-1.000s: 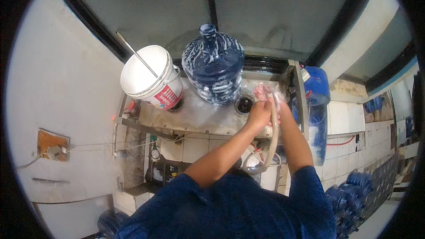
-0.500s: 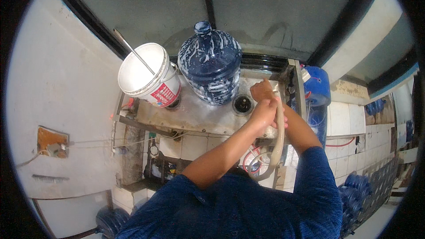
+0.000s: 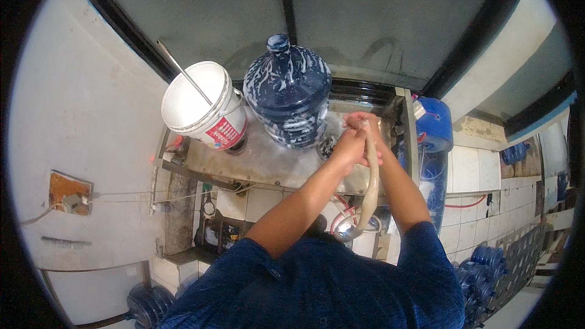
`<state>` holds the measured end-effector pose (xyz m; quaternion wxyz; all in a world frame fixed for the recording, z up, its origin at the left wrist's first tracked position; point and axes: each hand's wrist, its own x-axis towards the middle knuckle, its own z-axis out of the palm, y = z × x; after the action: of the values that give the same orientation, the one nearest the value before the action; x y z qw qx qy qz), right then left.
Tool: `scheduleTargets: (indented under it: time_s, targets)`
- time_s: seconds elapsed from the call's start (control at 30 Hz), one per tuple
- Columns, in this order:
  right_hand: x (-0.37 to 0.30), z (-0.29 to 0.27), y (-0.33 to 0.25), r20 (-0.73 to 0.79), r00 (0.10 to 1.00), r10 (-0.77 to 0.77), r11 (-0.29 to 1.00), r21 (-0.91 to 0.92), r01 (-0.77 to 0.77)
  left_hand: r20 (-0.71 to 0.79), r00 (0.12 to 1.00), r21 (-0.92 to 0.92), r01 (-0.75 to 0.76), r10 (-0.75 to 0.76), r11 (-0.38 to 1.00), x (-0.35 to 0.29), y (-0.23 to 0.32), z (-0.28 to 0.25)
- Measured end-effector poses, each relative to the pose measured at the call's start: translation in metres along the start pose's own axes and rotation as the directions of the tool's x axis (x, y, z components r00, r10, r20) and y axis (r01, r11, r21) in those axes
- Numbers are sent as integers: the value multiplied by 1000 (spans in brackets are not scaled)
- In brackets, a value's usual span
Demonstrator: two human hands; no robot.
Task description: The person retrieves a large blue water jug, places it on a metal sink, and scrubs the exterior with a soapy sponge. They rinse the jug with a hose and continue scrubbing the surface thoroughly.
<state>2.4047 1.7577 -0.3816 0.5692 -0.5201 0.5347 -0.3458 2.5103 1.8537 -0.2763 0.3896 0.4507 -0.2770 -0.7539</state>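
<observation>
A pale, flexible hose (image 3: 370, 195) is gripped near its upper end by my left hand (image 3: 352, 148), fingers closed round it. My right hand (image 3: 363, 119) is just beyond the hose end, partly hidden behind it, with its visible fingers extended to the left. My forearms cross close to the wrists. Left of my hands, a large blue water jug (image 3: 289, 94) stands upright on the metal counter (image 3: 262, 167), streaked with white foam. Beside the jug's base is a dark round fitting (image 3: 328, 146), partly covered by splashing water.
A white bucket (image 3: 189, 100) with a metal rod (image 3: 186, 73) leaning in it stands left of the jug. A blue container (image 3: 434, 125) sits beyond the counter's right end. Several blue jugs (image 3: 481, 268) lie at lower right. Another jug (image 3: 149, 304) is at lower left.
Both hands and the hose have shifted slightly left. My right hand has come closer to the hose end. Water now splashes around the round fitting, which showed plainly before.
</observation>
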Motion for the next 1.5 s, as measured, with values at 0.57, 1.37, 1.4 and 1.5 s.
scheduleTargets:
  time_s: [0.57, 1.37, 1.4, 1.5]
  targets:
    - [107, -37, 89, 338, 925, 174, -275, -885, 375, 259, 964, 56, 49, -62, 997, -34, 4, 49]
    - [-91, -48, -101, 104, 987, -126, 979, -146, 140, -201, 929, -229, -353, 311, 907, 52, 54, -18]
    - [-90, -43, -114, 74, 981, -178, 956, -225, 191, -172, 914, -263, -401, 366, 878, 53, 66, -25]
    - [-82, -38, -127, 84, 897, -433, 848, -301, 437, -315, 803, -207, -578, 506, 789, 58, 105, -53]
